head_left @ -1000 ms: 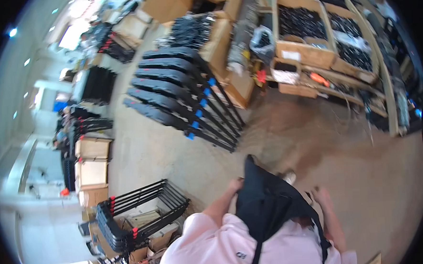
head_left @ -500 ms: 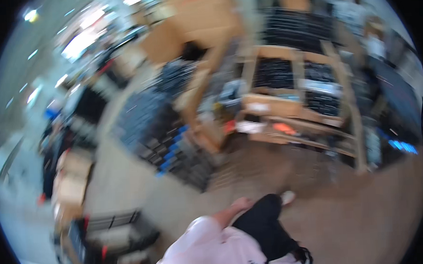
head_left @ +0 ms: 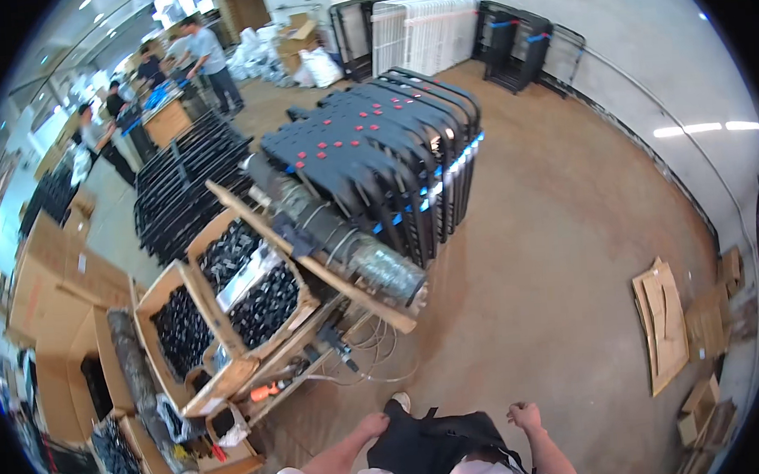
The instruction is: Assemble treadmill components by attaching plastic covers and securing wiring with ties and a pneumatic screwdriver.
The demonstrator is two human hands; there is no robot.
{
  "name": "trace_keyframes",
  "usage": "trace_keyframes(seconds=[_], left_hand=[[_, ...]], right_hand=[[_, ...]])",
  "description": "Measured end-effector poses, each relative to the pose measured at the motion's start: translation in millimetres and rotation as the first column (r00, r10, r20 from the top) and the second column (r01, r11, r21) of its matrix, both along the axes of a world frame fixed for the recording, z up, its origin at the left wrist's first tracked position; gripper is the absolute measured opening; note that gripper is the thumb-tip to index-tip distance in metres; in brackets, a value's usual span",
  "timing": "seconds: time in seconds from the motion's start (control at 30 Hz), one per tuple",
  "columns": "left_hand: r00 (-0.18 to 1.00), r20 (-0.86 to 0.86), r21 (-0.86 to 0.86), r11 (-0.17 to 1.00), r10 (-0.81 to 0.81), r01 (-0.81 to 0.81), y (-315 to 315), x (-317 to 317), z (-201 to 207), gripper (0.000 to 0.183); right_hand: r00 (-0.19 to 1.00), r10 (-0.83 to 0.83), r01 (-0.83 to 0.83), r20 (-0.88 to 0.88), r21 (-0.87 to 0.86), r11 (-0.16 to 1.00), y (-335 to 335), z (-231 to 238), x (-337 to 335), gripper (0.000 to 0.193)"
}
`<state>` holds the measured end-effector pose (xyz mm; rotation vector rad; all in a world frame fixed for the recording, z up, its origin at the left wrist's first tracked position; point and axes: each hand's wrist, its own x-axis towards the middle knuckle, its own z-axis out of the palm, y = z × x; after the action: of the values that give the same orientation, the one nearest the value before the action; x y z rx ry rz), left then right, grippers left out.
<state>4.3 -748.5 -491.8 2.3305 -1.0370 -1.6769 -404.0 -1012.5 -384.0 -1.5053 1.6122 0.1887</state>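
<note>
My left hand point(head_left: 374, 423) hangs beside the black garment point(head_left: 438, 448) at my waist; its fingers are mostly tucked out of sight. On the other side my right hand point(head_left: 524, 416) is held out over the brown floor, its fingers loosely bent and a little apart, with nothing seen in them. Neither hand touches the workbench. Closest to the left hand is a low wooden stand point(head_left: 313, 365), carrying open cardboard boxes point(head_left: 195, 405) filled with small black parts point(head_left: 259, 308). A black power tool point(head_left: 338, 346) and an orange-handled tool point(head_left: 267, 390) sit at its near side.
A wrapped roll point(head_left: 386, 271) and a wooden plank point(head_left: 357, 294) edge the stand. Beyond it stand black metal frames point(head_left: 349, 144) with red pieces and blue strips. Flattened cardboard point(head_left: 659, 325) leans at the right wall. White racks point(head_left: 425, 33) and several people point(head_left: 207, 53) are farther back.
My view has swung to the right, moving the stand and boxes leftward. Black frames, the right wall and my right hand are now visible, and the blur has mostly gone.
</note>
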Motion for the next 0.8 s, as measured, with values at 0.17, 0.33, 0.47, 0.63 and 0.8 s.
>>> trace_keyframes(seconds=[0.17, 0.33, 0.47, 0.63, 0.8], left_hand=[[0.944, -0.084, -0.27, 0.919, -0.319, 0.286, -174.1, -14.3, 54.4, 0.042], [0.968, -0.112, -0.378, 0.911, -0.224, 0.167, -330.2, -53.4, 125.7, 0.045], [0.996, -0.043, -0.432, 0.9, -0.077, 0.051, -442.9, -81.9, 155.9, 0.045], [0.998, -0.028, -0.555, 0.829, 0.062, -0.067, -581.6, -91.2, 199.5, 0.045], [0.977, 0.07, -0.667, 0.738, 0.201, -0.104, -683.0, -64.9, 205.7, 0.044]], right_hand=[[0.915, -0.401, 0.386, 0.038, 0.203, 0.9, -38.0, -60.6, -54.1, 0.024], [0.938, -0.336, 0.344, -0.087, 0.098, 0.934, -107.6, -74.8, -78.9, 0.026], [0.982, -0.168, 0.181, -0.083, 0.196, 0.964, -242.5, -63.7, -108.3, 0.025], [0.809, -0.538, 0.485, 0.236, 0.25, 0.838, -460.5, -78.9, -153.0, 0.021], [0.825, -0.435, 0.418, 0.361, 0.127, 0.899, -649.8, -25.7, -80.9, 0.032]])
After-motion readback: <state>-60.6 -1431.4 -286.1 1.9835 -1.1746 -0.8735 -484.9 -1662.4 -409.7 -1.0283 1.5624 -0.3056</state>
